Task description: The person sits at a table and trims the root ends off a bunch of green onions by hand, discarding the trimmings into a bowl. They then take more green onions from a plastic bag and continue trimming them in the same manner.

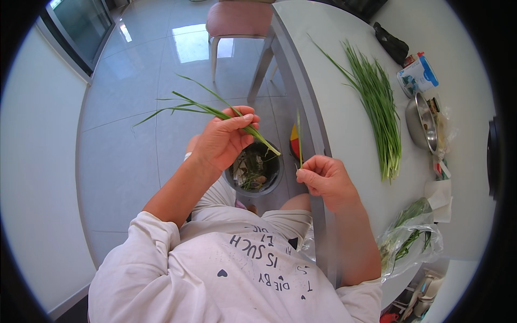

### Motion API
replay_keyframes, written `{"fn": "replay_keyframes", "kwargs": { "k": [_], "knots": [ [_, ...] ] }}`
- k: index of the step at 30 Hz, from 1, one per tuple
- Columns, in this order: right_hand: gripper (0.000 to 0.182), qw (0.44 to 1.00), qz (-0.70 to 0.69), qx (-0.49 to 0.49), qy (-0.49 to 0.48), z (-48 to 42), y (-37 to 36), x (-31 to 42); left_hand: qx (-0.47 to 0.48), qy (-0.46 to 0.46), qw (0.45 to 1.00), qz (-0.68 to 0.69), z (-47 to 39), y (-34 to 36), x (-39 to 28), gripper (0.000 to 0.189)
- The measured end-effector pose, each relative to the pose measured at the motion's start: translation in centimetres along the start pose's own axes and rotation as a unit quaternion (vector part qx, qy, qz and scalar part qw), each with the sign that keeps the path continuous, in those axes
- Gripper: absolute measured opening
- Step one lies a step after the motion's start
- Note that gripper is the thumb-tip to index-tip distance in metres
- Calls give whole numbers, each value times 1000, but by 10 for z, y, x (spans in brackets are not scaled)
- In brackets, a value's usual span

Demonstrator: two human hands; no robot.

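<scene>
A small bunch of garlic chives [208, 109] lies across my left hand [228, 135], pinched under the thumb, its pale cut ends pointing down to the right. Between thumb and forefinger, my right hand [325, 177] grips a single green stalk [299, 137] that stands nearly upright beside the table edge. Below and between the hands is a dark waste bin [276, 179] on the floor, with green scraps and other refuse inside. A larger pile of garlic chives [375, 109] rests on the white table [339, 117] to my right.
Along the table's wall side are a metal bowl [420, 123], a blue-and-white pack [418, 76] and a black bag [389, 43]. Nearer me lies a clear plastic bag [412, 246] holding more greens. A pink chair [240, 20] stands beyond the table corner.
</scene>
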State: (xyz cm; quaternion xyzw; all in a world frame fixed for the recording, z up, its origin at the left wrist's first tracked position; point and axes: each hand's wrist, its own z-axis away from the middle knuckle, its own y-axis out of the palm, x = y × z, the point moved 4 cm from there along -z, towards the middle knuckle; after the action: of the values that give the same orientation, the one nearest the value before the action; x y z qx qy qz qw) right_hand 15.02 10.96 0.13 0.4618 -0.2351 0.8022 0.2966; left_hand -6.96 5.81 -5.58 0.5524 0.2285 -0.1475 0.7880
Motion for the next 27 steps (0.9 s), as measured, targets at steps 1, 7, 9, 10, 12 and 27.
{"fn": "replay_keyframes", "kwargs": {
  "k": [1, 7, 9, 10, 12, 27],
  "knots": [
    [13, 1000, 21, -4, 5, 0, 0, -2, 3, -2, 1000, 3, 1, 2, 0, 13],
    [24, 969, 162, -142, -117, 6, 13, 9, 18, -18, 1000, -10, 5, 10, 7, 8],
    [25, 936, 234, -146, -219, 15, 22, 23, 9, -34, 999, -16, 7, 15, 14, 8],
    [26, 914, 268, -146, -268, 18, 26, 27, 5, -42, 999, -20, 8, 17, 18, 8],
    [26, 844, 370, -171, -348, 21, 34, 26, -5, -65, 998, -21, 10, 23, 26, 9],
    [11, 981, 8, -141, -131, 16, 19, 14, 64, -53, 995, -49, 23, 41, 33, 10]
  ]
}}
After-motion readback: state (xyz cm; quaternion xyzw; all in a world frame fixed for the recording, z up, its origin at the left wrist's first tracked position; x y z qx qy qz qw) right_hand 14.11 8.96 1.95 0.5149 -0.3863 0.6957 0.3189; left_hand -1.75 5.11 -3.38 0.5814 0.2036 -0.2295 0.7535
